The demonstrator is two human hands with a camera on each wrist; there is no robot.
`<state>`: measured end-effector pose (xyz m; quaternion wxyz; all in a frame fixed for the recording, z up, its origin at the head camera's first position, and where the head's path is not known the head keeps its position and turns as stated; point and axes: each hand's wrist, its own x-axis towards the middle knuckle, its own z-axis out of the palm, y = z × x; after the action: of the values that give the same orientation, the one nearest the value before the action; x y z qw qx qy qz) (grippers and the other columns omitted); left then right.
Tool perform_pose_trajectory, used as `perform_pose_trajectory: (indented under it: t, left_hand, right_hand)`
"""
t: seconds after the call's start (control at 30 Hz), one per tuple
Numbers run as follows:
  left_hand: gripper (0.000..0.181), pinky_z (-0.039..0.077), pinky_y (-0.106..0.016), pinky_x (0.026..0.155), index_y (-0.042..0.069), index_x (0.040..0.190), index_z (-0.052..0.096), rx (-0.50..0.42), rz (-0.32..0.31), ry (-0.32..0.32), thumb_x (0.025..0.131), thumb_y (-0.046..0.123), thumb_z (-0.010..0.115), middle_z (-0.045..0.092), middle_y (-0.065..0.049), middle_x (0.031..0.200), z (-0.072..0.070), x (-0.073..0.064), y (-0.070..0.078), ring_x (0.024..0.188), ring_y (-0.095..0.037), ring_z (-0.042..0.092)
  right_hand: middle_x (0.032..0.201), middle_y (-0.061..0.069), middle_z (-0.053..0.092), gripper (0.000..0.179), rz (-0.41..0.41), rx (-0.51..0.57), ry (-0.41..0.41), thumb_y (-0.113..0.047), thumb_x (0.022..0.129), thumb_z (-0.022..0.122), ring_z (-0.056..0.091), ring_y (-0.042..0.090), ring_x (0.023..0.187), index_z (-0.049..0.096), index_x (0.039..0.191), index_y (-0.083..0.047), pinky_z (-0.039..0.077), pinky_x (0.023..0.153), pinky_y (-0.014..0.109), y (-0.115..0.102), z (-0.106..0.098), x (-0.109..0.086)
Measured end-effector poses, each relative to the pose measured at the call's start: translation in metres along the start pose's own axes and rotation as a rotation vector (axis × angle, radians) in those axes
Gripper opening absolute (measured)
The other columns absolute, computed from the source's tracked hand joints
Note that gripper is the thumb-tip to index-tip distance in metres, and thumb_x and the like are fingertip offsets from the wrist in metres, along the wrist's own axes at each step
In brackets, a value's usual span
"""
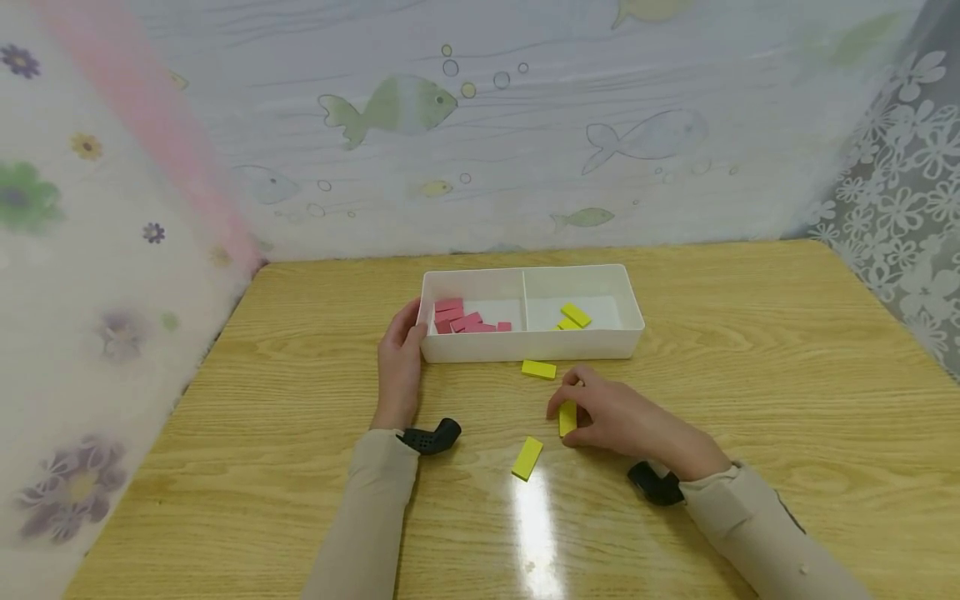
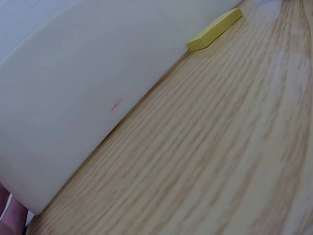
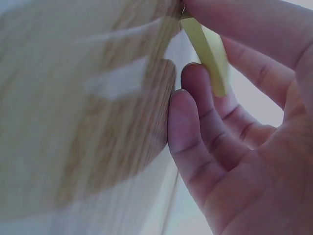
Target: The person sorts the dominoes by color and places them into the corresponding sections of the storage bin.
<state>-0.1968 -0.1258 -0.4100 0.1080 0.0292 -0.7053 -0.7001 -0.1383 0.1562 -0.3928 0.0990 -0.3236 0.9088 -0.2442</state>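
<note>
A white two-compartment box [image 1: 480, 347] stands on the table, its left end held by my left hand [image 1: 399, 367]. In the left wrist view, only a bit of that hand's fingers [image 2: 14, 215] shows at the box's corner. My right hand [image 1: 618, 417] pinches a yellow block [image 1: 567, 419] between thumb and fingers, just in front of the box. The right wrist view shows this yellow block [image 3: 208, 54] tilted among the fingers. Another yellow block [image 1: 539, 369] lies against the box's front wall, and a third yellow block [image 1: 527, 458] lies nearer me.
Several pink blocks [image 1: 465, 322] lie in the left compartment. Yellow blocks [image 1: 576, 315] lie in the right one, past the divider [image 1: 525, 300]. Behind the wooden table [image 1: 285, 500] rises a wall with fish drawings [image 1: 408, 104]; a flowered wall [image 1: 112, 333] borders the left.
</note>
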Motion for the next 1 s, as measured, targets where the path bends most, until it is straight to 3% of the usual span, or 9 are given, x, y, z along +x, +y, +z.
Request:
perform_pose_trajectory:
  t: [0.17,0.4,0.53,0.73,1.0]
  left_hand:
    - [0.037,0.031,-0.029,0.099,0.019,0.129,0.048,0.001,0.009,0.005,0.092,0.023,0.046,0.045,0.005,0.131,-0.001,0.003,-0.007,0.121,-0.008,0.037]
    - [0.04,0.031,-0.03,0.099,0.011,0.131,0.044,0.025,0.005,-0.007,0.092,0.017,0.043,0.043,-0.003,0.134,0.003,-0.008,0.014,0.123,-0.014,0.036]
    - [0.04,0.031,-0.03,0.099,0.011,0.132,0.044,0.031,0.005,-0.008,0.092,0.017,0.042,0.042,-0.003,0.134,0.003,-0.009,0.015,0.123,-0.015,0.036]
    - [0.039,0.031,-0.029,0.098,0.015,0.131,0.046,0.017,0.002,-0.003,0.092,0.019,0.044,0.044,0.0,0.133,0.0,-0.002,0.003,0.121,-0.011,0.037]
    - [0.037,0.031,-0.028,0.098,0.022,0.128,0.048,0.027,0.014,0.012,0.092,0.025,0.046,0.046,0.007,0.13,0.0,0.004,-0.009,0.119,-0.005,0.038]
  right_hand:
    - [0.096,-0.011,0.043,0.023,0.01,0.003,0.002,-0.023,0.076,0.07,0.049,0.001,0.069,0.06,0.097,-0.026,0.043,0.064,0.021,0.0,0.0,0.001]
    - [0.094,-0.014,0.051,0.02,-0.013,-0.019,-0.005,-0.019,0.082,0.064,0.047,0.006,0.077,0.06,0.102,-0.025,0.041,0.07,0.026,0.002,0.0,0.002]
    - [0.097,-0.013,0.053,0.022,0.002,0.001,0.005,-0.012,0.086,0.055,0.047,0.006,0.08,0.06,0.104,-0.024,0.041,0.072,0.026,0.003,-0.001,0.001]
    - [0.1,-0.012,0.057,0.029,0.049,0.074,0.021,-0.006,0.087,0.049,0.051,0.004,0.077,0.058,0.11,-0.022,0.042,0.071,0.026,0.005,-0.003,0.002]
    - [0.073,-0.011,0.058,0.028,0.067,0.135,0.042,-0.015,0.088,0.055,0.055,0.001,0.067,0.053,0.117,-0.018,0.044,0.064,0.024,0.006,-0.007,0.003]
